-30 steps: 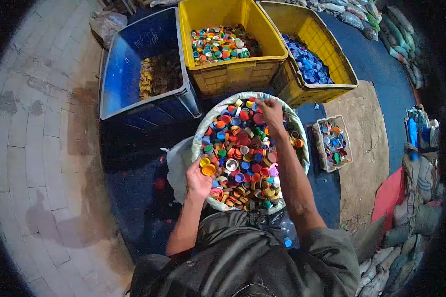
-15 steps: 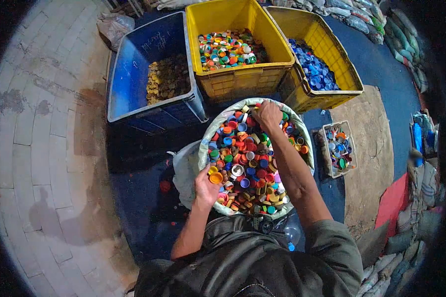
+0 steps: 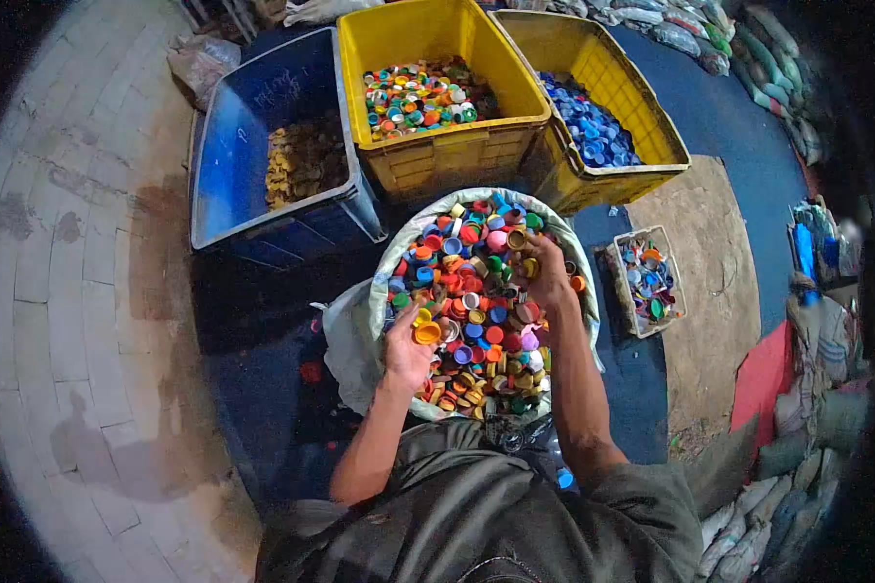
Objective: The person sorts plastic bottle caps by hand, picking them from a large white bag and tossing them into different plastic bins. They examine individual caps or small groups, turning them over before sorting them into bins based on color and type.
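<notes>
A round white sack (image 3: 383, 282) full of mixed colored bottle caps (image 3: 472, 301) stands right before me. At its left side, my left hand (image 3: 410, 348) is closed around yellow and orange caps (image 3: 427, 332). My right hand (image 3: 546, 270) is over the right part of the heap, its fingers curled at an olive-brown cap (image 3: 517, 239).
Behind the sack stand a blue bin (image 3: 262, 229) with yellowish caps, a yellow bin (image 3: 452, 141) with mixed caps and another yellow bin (image 3: 642, 173) with blue caps. A small basket (image 3: 679, 282) is at right. Filled bags (image 3: 681, 37) lie farther back.
My right hand has moved back toward me from the far rim, over the heap. The view has shifted slightly, and my left hand still holds the yellow and orange caps.
</notes>
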A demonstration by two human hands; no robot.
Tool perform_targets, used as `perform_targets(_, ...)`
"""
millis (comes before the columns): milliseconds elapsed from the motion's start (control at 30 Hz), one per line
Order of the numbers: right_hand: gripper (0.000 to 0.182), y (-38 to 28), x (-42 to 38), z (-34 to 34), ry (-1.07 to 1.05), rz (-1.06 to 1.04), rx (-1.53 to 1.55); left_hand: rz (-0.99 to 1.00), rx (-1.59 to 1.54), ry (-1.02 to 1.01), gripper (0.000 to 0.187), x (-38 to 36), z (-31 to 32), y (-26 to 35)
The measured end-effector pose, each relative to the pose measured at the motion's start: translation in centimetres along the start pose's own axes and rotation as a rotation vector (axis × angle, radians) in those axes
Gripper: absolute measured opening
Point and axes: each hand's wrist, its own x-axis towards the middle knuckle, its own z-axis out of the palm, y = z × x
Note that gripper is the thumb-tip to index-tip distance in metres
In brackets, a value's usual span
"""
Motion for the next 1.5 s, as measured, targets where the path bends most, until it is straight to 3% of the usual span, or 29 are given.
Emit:
perform_targets(67,0.030,1.2,-0.2,-1.5,-0.155,0.061,0.190,0.030,0.046,-0.028,0.022,0.0,1.7,0.0)
perform_targets(200,0.030,2.7,-2.6,-0.2,-0.190,0.048,0.309,0.051,0.241,-0.009,0.026,1.0,3.7,-0.8)
perform_targets(300,0.027,3.9,-3.5,0.4,-0.296,-0.031,0.269,0.164,0.575,-0.017,0.031,0.6,6.2,-1.1)
perform_targets(333,0.024,3.8,-4.2,0.4,-0.373,-0.058,0.238,0.205,0.595,-0.049,0.037,0.5,6.9,-1.2)
perform_targets(433,0.025,4.0,-6.4,1.8,-0.273,-0.100,0.154,0.171,0.639,-0.062,0.040,0.4,8.3,-1.3)
perform_targets(600,0.033,5.6,-6.4,0.8,-0.378,-0.114,0.167,0.089,0.683,-0.024,0.037,0.6,9.1,-1.6)
perform_targets(800,0.045,6.4,-6.7,0.4,-0.291,-0.379,-0.185,0.123,0.740,-0.079,0.035,1.0,8.1,-2.3)
perform_targets(900,0.046,6.0,-6.9,0.0,-0.226,-0.352,-0.274,0.159,0.805,-0.088,0.038,0.6,7.9,-2.5)
perform_targets(967,0.044,6.5,-6.7,0.2,-0.194,-0.482,-0.270,0.171,0.814,-0.113,0.042,-0.1,8.9,-2.4)
perform_targets(1167,0.036,6.7,-6.8,0.2,-0.126,-0.570,-0.270,0.809,1.403,-0.220,0.050,0.0,8.5,-2.8)
perform_targets(1367,0.034,7.4,-7.1,0.4,-0.011,-0.660,-0.358,0.823,1.357,-0.149,0.047,-0.7,9.2,-3.1)
perform_targets(1500,0.035,7.1,-7.8,0.6,-0.015,-0.729,-0.429,0.732,1.295,-0.156,0.043,-0.1,8.4,-3.0)
